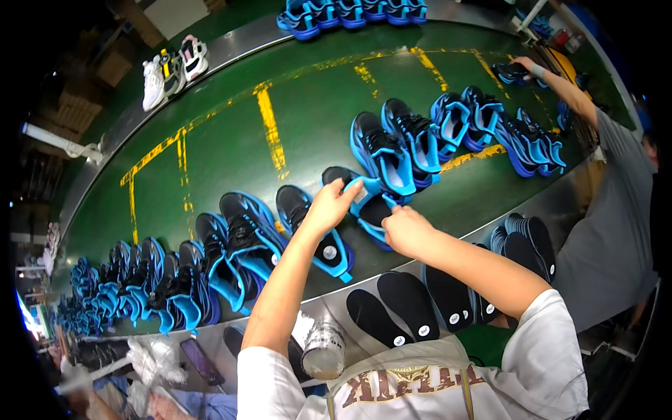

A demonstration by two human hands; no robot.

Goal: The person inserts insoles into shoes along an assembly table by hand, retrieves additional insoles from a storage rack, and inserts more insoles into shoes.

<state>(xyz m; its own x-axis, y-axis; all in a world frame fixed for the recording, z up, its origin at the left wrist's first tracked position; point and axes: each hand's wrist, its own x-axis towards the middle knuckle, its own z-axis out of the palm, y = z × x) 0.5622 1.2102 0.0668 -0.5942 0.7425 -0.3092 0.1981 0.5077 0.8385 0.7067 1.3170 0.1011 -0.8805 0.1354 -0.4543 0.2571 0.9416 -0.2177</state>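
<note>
A black and blue sneaker (372, 211) lies on the green belt in front of me, between my hands. My left hand (333, 204) pinches the light-blue collar on its left side. My right hand (408, 231) is closed on the collar edge at the right. Between them the shoe's mouth is held apart, its dark inside showing. Just left of it sits another sneaker (329, 248) with a black insole and a round white sticker inside. Beyond my right hand stands a pair of sneakers (395, 143), toes pointing away.
Several black insoles (409, 301) lie on the metal ledge before me, beside a jar (324, 351). A phone (201, 361) and clear plastic bag (155, 362) are at lower left. Sneaker rows (185, 287) extend left. A co-worker's arm (570, 91) reaches over the belt at right.
</note>
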